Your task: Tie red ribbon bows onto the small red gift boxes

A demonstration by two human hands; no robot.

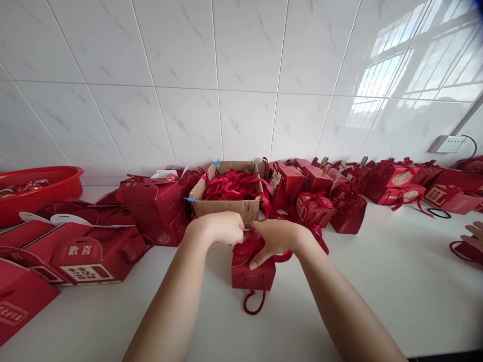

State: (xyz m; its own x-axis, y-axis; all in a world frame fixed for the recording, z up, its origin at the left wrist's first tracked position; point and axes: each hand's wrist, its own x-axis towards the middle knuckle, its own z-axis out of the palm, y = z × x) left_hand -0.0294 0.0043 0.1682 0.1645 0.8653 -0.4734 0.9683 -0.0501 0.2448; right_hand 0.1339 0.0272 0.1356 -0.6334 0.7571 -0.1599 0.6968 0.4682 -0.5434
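A small red gift box (pixel 251 274) stands on the white table directly in front of me, its dark red cord handle (pixel 254 304) hanging down the near side. At the box's far upper edge, my left hand (pixel 222 229) is closed, fingertips pinched at red ribbon (pixel 251 235). My right hand (pixel 277 239) is curled over the box top with the thumb pressed on the near lid edge; its other fingers are mostly hidden behind. A loop of red ribbon (pixel 284 257) sticks out to the right under my right wrist.
Behind the box is an open cardboard box (pixel 222 207) of red ribbons (pixel 234 185). Red gift boxes crowd the left (pixel 94 251) and back right (pixel 313 208). A red basin (pixel 71 186) is far left. Another person's hand (pixel 476 235) touches a red item at the right edge.
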